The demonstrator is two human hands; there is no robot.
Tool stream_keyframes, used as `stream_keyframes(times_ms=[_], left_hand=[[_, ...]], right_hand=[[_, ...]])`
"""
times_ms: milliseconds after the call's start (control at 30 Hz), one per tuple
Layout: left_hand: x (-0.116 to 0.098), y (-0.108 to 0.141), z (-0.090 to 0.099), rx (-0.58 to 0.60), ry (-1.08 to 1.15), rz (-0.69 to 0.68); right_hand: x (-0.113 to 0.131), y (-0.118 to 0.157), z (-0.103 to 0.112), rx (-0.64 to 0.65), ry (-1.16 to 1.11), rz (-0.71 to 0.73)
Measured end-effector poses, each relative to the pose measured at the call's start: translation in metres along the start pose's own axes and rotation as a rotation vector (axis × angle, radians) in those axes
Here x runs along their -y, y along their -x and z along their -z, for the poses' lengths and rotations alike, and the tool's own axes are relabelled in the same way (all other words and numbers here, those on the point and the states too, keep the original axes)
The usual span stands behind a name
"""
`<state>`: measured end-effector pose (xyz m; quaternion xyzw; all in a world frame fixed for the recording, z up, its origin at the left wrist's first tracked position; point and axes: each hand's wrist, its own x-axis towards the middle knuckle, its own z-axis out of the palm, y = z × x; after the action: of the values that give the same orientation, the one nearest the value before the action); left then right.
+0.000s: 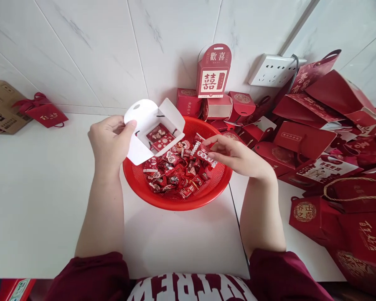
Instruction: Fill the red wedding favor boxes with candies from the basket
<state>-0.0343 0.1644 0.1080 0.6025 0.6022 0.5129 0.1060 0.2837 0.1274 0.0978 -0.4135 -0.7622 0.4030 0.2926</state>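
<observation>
My left hand (109, 140) grips an opened candy box (137, 151) by its rounded flap, thumb on the white inner side. The box is tilted towards me over the left rim of a red plastic basket (175, 205), and red-wrapped pieces (159, 136) lie inside it. Many wrapped candies (175, 179) fill the basket's middle. Over its right side my right hand (241, 156) is closed, thumb and fingers pinching a red-wrapped candy (203, 154) with white dotted ends, just above the other candies.
Red gift boxes (213, 75) are stacked against the tiled wall behind the basket. A large heap of red boxes and bags (316, 138) covers the right side. A power strip (274, 71) is on the wall. At far left are a cardboard box (8, 106) and a small red box (47, 113).
</observation>
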Motion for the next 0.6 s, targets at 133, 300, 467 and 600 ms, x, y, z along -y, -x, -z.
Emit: stream_keyframes(times_ms=[133, 300, 467, 600], left_hand=[[0.007, -0.003, 0.005, -0.029, 0.026, -0.011], [0.003, -0.002, 0.005, -0.008, 0.033, -0.002], [0.0, 0.0, 0.002, 0.01, 0.047, -0.02], [-0.001, 0.001, -0.001, 0.0, 0.05, -0.013]], right_hand=[[-0.002, -0.009, -0.008, -0.097, 0.398, -0.15], [0.004, -0.026, -0.054, 0.084, 0.488, -0.082], [0.004, -0.027, -0.09, 0.514, 0.48, -0.063], [0.006, -0.027, -0.09, 0.626, 0.572, -0.054]])
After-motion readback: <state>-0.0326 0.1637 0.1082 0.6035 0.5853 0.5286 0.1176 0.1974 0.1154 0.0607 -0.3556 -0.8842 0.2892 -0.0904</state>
